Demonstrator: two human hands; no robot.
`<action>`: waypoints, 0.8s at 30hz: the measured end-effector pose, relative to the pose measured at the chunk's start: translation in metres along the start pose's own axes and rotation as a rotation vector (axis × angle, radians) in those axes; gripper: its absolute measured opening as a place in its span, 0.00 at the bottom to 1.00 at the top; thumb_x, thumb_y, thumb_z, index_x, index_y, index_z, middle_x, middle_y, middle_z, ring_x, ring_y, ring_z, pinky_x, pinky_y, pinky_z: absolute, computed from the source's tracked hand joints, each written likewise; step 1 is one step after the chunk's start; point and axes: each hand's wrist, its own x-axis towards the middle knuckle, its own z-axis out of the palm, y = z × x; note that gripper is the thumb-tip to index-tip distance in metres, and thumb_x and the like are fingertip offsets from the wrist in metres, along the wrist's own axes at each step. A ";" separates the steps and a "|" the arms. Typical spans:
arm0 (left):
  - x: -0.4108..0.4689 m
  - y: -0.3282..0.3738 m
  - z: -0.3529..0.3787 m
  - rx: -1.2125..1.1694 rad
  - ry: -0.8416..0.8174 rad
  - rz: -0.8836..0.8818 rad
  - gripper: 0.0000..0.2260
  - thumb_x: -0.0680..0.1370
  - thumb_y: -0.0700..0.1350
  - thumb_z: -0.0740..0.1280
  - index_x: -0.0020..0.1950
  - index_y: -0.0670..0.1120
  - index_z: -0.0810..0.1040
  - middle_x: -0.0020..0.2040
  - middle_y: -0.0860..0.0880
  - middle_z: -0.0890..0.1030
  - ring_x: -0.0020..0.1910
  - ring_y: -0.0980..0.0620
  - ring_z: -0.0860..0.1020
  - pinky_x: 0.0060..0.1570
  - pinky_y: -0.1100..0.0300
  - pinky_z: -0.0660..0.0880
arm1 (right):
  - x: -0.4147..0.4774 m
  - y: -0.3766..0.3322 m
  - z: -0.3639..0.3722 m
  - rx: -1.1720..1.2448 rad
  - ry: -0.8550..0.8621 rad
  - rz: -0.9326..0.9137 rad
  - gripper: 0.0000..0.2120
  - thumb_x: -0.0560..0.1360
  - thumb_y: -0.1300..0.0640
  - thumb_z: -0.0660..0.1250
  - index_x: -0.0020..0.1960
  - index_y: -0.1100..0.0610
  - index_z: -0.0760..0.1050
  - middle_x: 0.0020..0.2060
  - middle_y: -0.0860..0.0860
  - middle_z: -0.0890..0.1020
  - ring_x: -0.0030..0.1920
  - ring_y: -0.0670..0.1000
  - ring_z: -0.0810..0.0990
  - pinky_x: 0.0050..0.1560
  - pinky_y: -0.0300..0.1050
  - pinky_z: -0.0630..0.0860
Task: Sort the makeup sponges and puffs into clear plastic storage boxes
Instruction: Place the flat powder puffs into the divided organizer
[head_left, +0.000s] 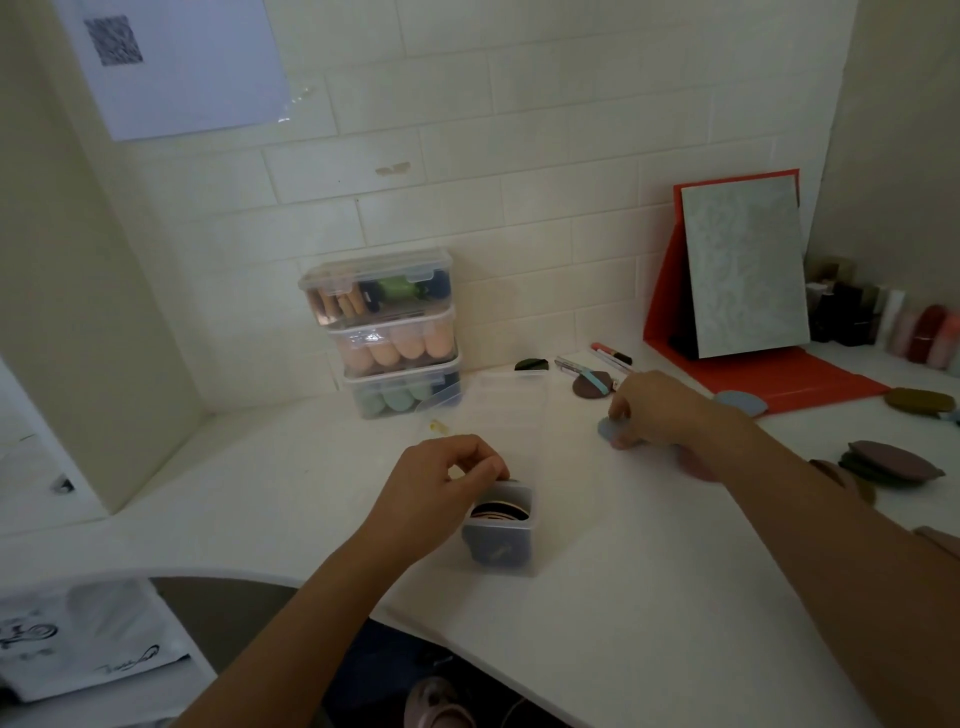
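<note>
Nearest, on the white table (623, 571), stands an open box (501, 545) of clear plastic. It holds several round puffs (501, 512) set on edge, one against the other. The left hand (441, 483) sits at the far left corner of this box; its grip is closed on the rim, fingers curled over the edge.

To the right and slightly farther, the right hand (654, 410) reaches across the table. Its grip is closed on a blue-grey puff (607, 428), which the fingertips pinch where it lies flat on the table. A pink puff (696, 466) lies just below the right wrist. Near the right edge lies a puff stack (893, 462) in dark muted colours.

Beyond the open box, a clear lid (509, 400) lies flat on the table. A brown puff (589, 385) with a blue strap lies to the right of the lid.

At the tiled wall, three closed boxes (395, 332) are stacked; sponges show through their clear sides. To the far right, a mirror (743, 265) stands tilted on a red stand.
</note>
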 end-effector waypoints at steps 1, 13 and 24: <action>0.000 0.000 0.000 0.000 0.000 -0.001 0.11 0.78 0.45 0.63 0.38 0.57 0.78 0.41 0.54 0.81 0.44 0.57 0.78 0.43 0.68 0.72 | 0.001 0.000 0.001 0.008 0.022 0.009 0.16 0.72 0.51 0.71 0.54 0.59 0.81 0.48 0.54 0.83 0.45 0.51 0.77 0.35 0.36 0.67; 0.001 0.000 0.002 0.001 0.017 0.001 0.10 0.77 0.45 0.63 0.38 0.55 0.78 0.40 0.55 0.81 0.43 0.58 0.77 0.39 0.71 0.68 | -0.021 -0.043 -0.046 0.481 0.334 -0.195 0.05 0.74 0.54 0.69 0.45 0.56 0.80 0.37 0.50 0.83 0.34 0.45 0.79 0.28 0.36 0.73; 0.000 0.003 0.003 0.075 0.054 0.003 0.09 0.79 0.46 0.61 0.44 0.55 0.79 0.42 0.57 0.81 0.43 0.60 0.77 0.39 0.75 0.69 | -0.051 -0.087 -0.059 0.344 0.080 -0.370 0.04 0.74 0.53 0.69 0.45 0.53 0.79 0.35 0.45 0.81 0.35 0.42 0.78 0.35 0.32 0.70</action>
